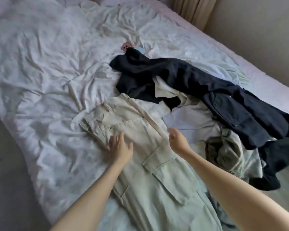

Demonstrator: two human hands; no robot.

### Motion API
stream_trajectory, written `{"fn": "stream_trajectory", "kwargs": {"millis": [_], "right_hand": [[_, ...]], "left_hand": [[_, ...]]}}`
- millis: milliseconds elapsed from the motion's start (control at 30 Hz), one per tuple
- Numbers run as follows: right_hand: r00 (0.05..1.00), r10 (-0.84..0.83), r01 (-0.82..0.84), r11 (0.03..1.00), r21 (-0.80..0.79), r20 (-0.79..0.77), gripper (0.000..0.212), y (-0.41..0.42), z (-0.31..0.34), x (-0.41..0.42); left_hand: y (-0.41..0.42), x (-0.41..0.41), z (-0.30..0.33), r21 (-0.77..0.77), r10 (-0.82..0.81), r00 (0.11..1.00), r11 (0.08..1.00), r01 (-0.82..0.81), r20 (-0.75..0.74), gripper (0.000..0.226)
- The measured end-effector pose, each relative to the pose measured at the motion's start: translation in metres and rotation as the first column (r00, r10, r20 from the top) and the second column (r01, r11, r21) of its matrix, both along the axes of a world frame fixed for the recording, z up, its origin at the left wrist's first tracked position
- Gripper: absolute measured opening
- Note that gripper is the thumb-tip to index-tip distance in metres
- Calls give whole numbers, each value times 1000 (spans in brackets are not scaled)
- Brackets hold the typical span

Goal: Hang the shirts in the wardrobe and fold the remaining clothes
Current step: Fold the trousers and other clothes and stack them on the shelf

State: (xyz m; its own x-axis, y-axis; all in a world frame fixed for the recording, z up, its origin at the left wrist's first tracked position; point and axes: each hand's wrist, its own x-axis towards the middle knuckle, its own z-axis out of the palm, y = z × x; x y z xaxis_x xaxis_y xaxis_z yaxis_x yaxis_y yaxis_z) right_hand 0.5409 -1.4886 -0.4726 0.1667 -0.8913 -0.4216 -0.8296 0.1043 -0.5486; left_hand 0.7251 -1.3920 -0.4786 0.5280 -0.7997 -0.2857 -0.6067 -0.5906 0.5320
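Beige trousers (140,147) lie flat beneath both spread, empty hands, left (119,145) and right (178,139); one dark pair (207,90) beyond the right (partly crumpled).

There is only one view, from a wide-angle camera worn on the person's head. It looks forward and steeply down across the rumpled white-sheeted bed (45,67), close enough that both bare forearms reach in from the bottom edge. The frame's far right corner takes in a beige wall (257,35) and what may be a tan curtain (195,9), bent by the lens.
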Motion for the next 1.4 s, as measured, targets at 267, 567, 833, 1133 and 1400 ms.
{"fn": "stream_trajectory", "kwargs": {"millis": [267, 567, 833, 1133, 1400], "right_hand": [[965, 78, -75, 997, 21, -250, 56, 140, -61, -122], [960, -7, 3, 1000, -14, -281, 65, 230, -89, -204], [894, 95, 68, 937, 342, -438, 54, 292, -98, -257], [799, 561, -579, 814, -29, -217, 58, 302, -98, -220], [845, 438, -462, 887, -3, -308, 39, 291, -67, -216]], "left_hand": [[105, -128, -45, 227, -494, 860, 859, 459, 127, 70], [184, -196, -64, 343, -556, 827, 796, 499, 87, 60], [226, -238, -68, 332, -652, 732, 747, 575, 199, 55], [285, -253, -69, 281, -697, 630, 716, 639, 343, 53], [277, -214, -43, 198, -586, 764, 811, 551, 271, 48]]}}
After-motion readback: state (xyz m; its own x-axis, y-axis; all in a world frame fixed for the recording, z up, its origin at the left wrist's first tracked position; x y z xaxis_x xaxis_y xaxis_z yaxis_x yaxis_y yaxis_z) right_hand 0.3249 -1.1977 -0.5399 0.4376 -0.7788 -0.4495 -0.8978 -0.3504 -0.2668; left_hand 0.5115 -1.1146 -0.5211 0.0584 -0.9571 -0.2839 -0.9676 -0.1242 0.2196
